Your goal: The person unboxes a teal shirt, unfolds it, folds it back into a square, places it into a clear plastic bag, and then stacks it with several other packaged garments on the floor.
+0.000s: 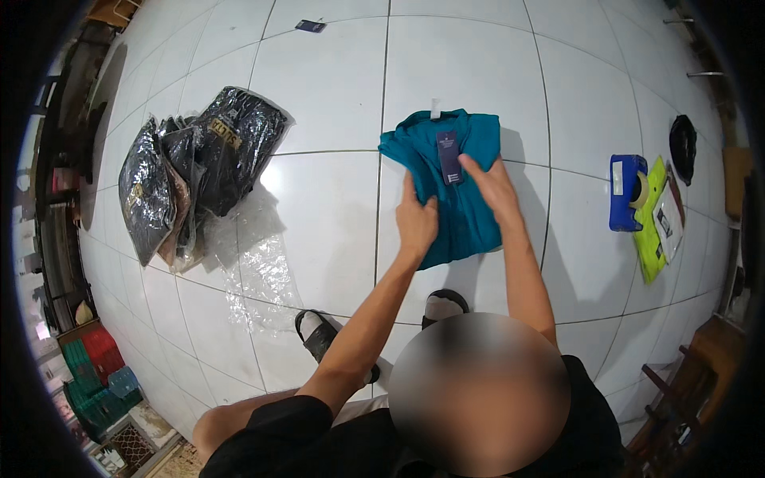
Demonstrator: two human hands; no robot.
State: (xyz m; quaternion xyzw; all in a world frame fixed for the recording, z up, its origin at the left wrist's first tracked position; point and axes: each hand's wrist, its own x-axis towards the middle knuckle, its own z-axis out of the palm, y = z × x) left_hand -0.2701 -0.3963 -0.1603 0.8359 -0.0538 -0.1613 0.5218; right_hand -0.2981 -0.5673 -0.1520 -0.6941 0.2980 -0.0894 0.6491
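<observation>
A folded teal garment [463, 221] is in front of me, its collar end pointing away. On top of it rests a dark purple hang tag [449, 156] bearing writing, and a small white label [435, 110] sticks up at the neckline. My left hand [416, 218] grips the garment's left side, thumb on top. The right edge is held by my right hand [495, 188], with the thumb lying on the cloth beside the hang tag and the other fingers mostly hidden. Shadow falls on the tiles to the garment's right.
Dark garments in clear plastic bags [239, 149] lie at left, near a loose clear plastic sheet [263, 269]. At right are a blue tape dispenser [621, 191], a lime-green packet [651, 239] and a black bundle [682, 149]. Another tag [310, 26] lies on the far tiles.
</observation>
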